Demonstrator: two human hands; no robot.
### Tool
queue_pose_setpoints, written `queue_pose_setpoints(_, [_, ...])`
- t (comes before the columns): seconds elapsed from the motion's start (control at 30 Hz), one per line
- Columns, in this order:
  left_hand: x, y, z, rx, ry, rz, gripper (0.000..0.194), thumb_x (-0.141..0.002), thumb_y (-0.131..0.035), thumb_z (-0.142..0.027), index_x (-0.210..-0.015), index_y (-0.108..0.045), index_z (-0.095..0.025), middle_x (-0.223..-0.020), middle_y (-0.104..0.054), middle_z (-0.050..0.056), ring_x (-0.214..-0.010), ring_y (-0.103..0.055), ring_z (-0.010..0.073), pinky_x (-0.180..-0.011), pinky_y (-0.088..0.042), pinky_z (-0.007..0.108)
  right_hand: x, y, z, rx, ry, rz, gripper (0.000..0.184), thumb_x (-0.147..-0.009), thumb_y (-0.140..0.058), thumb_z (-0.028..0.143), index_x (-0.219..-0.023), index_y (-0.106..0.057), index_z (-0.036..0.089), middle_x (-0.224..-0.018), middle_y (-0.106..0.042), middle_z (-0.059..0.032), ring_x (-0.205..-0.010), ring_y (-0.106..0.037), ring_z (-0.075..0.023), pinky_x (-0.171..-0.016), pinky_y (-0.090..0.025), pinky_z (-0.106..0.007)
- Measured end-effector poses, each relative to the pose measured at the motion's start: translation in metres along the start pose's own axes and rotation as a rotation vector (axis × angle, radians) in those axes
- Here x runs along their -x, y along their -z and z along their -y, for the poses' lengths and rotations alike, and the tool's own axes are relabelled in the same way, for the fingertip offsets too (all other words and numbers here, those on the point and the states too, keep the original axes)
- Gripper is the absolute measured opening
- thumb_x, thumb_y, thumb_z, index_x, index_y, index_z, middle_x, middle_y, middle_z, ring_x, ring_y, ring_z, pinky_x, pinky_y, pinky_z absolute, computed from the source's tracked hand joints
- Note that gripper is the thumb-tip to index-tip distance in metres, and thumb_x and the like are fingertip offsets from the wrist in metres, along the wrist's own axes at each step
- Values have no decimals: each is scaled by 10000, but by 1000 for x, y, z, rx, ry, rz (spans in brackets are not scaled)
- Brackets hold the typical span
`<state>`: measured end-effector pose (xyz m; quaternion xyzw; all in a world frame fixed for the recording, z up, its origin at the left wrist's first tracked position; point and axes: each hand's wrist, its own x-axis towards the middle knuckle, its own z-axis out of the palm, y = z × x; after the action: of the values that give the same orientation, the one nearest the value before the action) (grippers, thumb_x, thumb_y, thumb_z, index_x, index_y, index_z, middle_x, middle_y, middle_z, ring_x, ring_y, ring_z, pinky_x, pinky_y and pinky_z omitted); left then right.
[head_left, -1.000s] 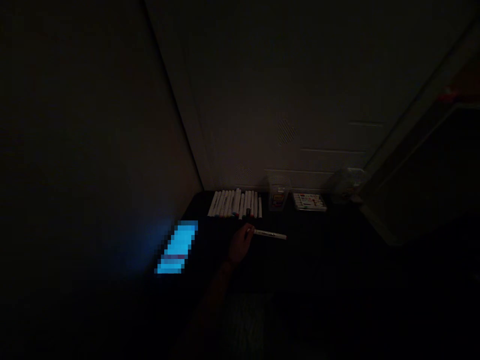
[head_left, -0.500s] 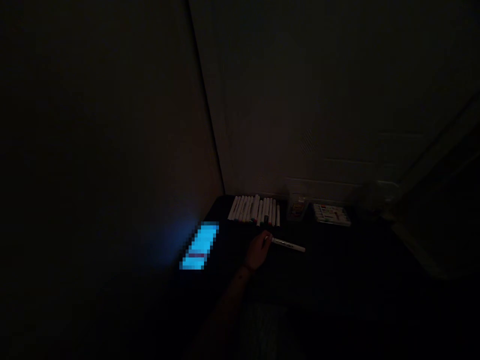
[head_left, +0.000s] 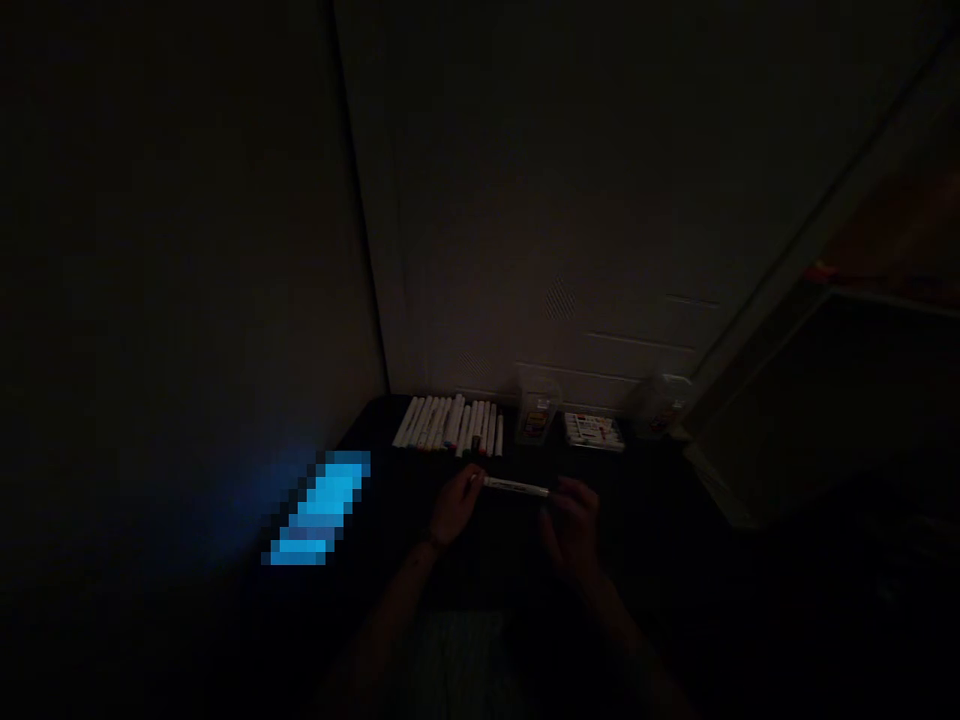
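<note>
In the dim head view, my left hand [head_left: 455, 500] is closed on one end of a white marker [head_left: 516, 487], held roughly level above the dark tabletop [head_left: 499, 560]. My right hand [head_left: 576, 520] is at the marker's other end, thumb and fingers apart around it; whether they touch it is hard to make out in the dark. Beyond my left hand lies a row of several white markers [head_left: 450, 425], side by side, with coloured ends towards me.
A clear plastic container [head_left: 536, 415] with a label stands behind, beside a flat pack of pens or markers [head_left: 594, 432]. Another clear container [head_left: 664, 405] is at the back right. A lit, pixelated blue screen [head_left: 322, 508] lies at left. Walls [head_left: 487, 200] enclose the back and left.
My right hand has come into view at the marker's right end. My left hand still grips the other end. The view has turned right, shifting everything leftward.
</note>
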<state>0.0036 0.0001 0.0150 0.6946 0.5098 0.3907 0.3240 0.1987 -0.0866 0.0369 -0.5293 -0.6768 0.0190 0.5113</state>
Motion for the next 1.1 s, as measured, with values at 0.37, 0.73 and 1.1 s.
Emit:
queue_pose_setpoints(0.37, [-3, -1, 3, 0, 12, -14, 343, -808, -295, -433, -892, -541, -210, -762, -604, 0, -693, -548, 137, -666, -410, 238, -19, -45, -44, -315, -439, 167, 314, -824, -347, 433, -817, -556, 198, -705, -535, 6, -668, -484, -130, -596, -369, -211])
queue_pose_setpoints(0.73, [0, 0, -1, 41, -51, 35, 352, -803, -316, -440, -886, -559, -198, -840, -622, 12, -811, -562, 156, -742, -412, 254, -15, -42, -43, -401, -471, 62, 311, -803, -388, 448, -851, -531, 176, -685, -512, 9, -633, -455, -115, -569, -357, -195])
queue_pose_setpoints(1.1, [-3, -3, 8, 3, -19, 32, 348, -803, -316, -435, -930, -536, -197, -894, -625, 18, -840, -564, 153, -776, -411, 252, -14, -44, -49, -251, -393, 115, 328, -862, -270, 400, -861, -534, 204, -799, -571, -8, -737, -518, -125, -668, -372, -212])
